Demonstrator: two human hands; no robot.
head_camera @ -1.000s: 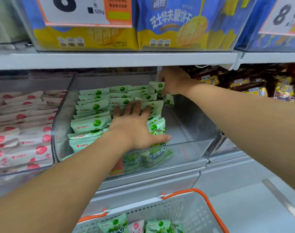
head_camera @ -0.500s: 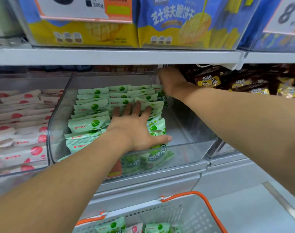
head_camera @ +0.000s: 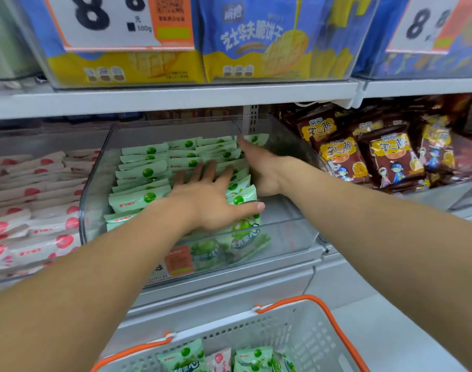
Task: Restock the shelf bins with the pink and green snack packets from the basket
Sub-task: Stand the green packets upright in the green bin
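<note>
Hands work inside the clear bin (head_camera: 283, 237): the left hand (head_camera: 213, 208) presses flat, fingers spread, on the green packets (head_camera: 143, 175). The right hand (head_camera: 261, 170), fingers straight, pushes their right edge, with bare floor between it and the bin's right wall.

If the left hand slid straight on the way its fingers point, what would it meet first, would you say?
The left hand lies flat on the rows of green snack packets, its fingers pointing toward the rear. It would likely ride over further packets, then reach the clear plastic bin's back wall, though depth is unclear.
</note>
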